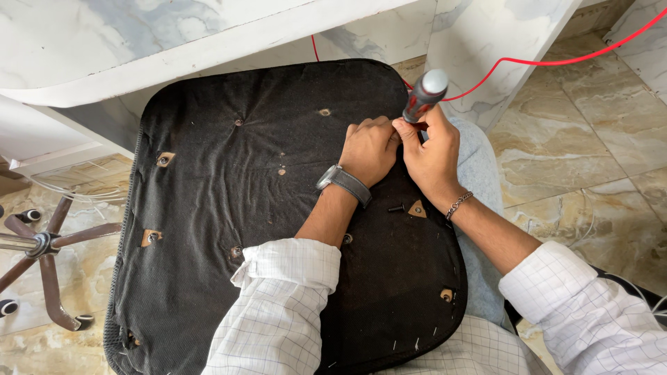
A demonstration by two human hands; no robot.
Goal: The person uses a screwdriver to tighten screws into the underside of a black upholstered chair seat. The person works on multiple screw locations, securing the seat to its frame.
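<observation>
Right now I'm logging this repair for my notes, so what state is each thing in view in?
Seat cushion: upside down on the lap, black underside up, mounting holes bare.
Screwdriver: upright, tip hidden behind the hands.
Right hand: grip shut around the screwdriver shaft.
Left hand: fist closed beside the shaft; contents hidden.
Loose bolt: lying on the cushion.
Chair base: detached, on the floor.
Red cable: slack.
</observation>
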